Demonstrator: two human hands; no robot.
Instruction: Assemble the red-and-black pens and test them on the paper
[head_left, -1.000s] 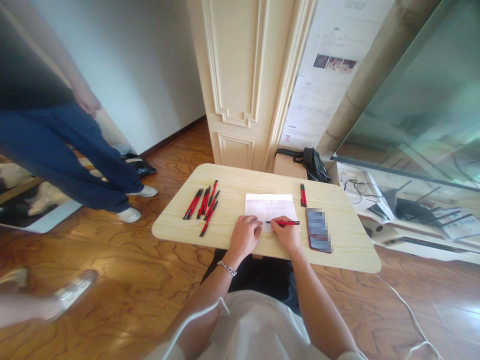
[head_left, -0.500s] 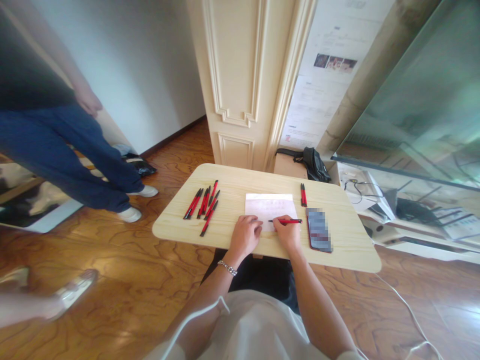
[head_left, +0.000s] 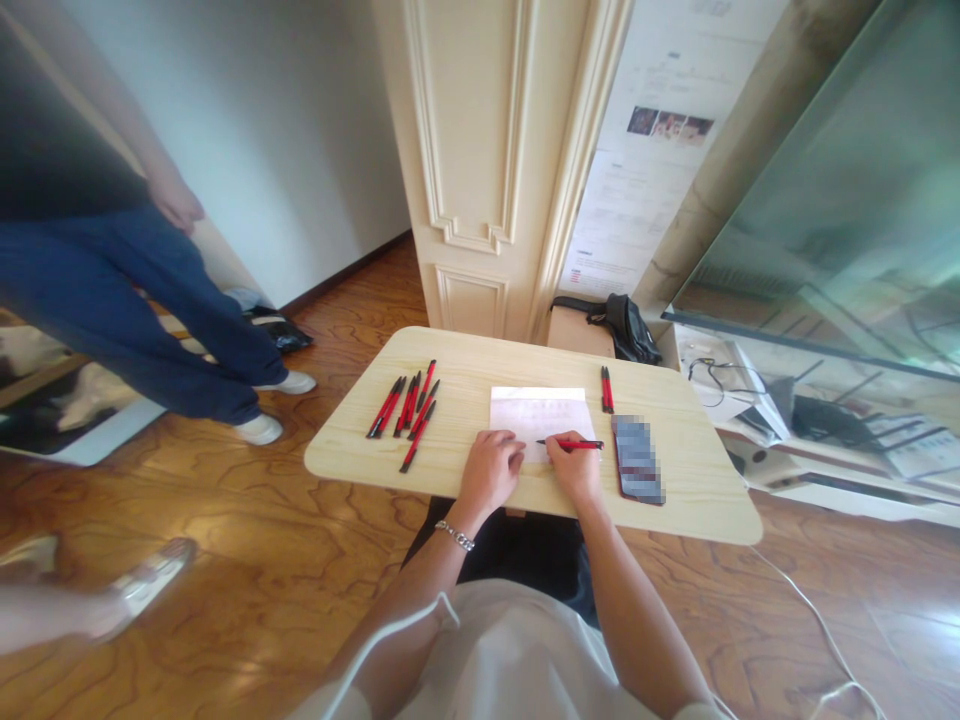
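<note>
My right hand (head_left: 576, 468) is closed round a red pen (head_left: 579, 444) whose tip rests on a white sheet of paper (head_left: 540, 410) on the light wooden table (head_left: 465, 480). My left hand (head_left: 491, 468), fingers curled, presses on the sheet's lower left corner. A silver bracelet (head_left: 454, 536) is on that wrist. Several red and black pens (head_left: 409, 408) lie in a loose bunch at the left of the table. Two more pens (head_left: 606, 390) lie side by side just right of the sheet.
A phone (head_left: 637, 460) lies right of my right hand. Another person in blue trousers (head_left: 127, 310) stands at the left on the wooden floor. A black bag (head_left: 626, 325) sits behind the table by a cream pillar (head_left: 487, 170). A white cable (head_left: 810, 620) trails at the right.
The pen in my right hand has shifted very slightly to the right over the paper. Everything else is as before.
</note>
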